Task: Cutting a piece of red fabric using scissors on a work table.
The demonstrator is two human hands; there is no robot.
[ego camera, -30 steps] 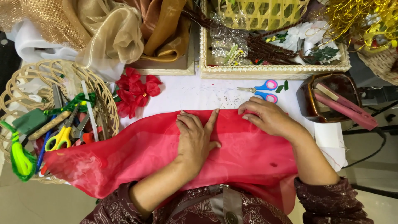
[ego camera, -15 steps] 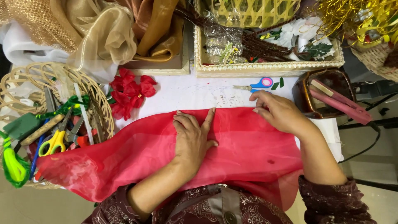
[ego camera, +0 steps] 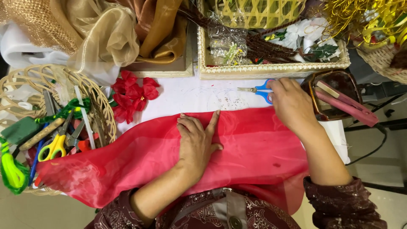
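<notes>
Two hands work over a red cloth (ego camera: 140,161) spread across the white bench (ego camera: 186,95). Left hand (ego camera: 196,138) lies flat and open on the cloth's middle, fingers spread. Right hand (ego camera: 292,104) rests at the cloth's far edge, fingers curled onto the blue scissors (ego camera: 259,90), which lie on the bench just beyond the cloth. Whether it grips them cannot be told.

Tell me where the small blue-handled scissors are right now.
In the head view, the blue-handled scissors lie on the white table, right of centre, just below the woven tray, with the right hand on their handles.
</notes>
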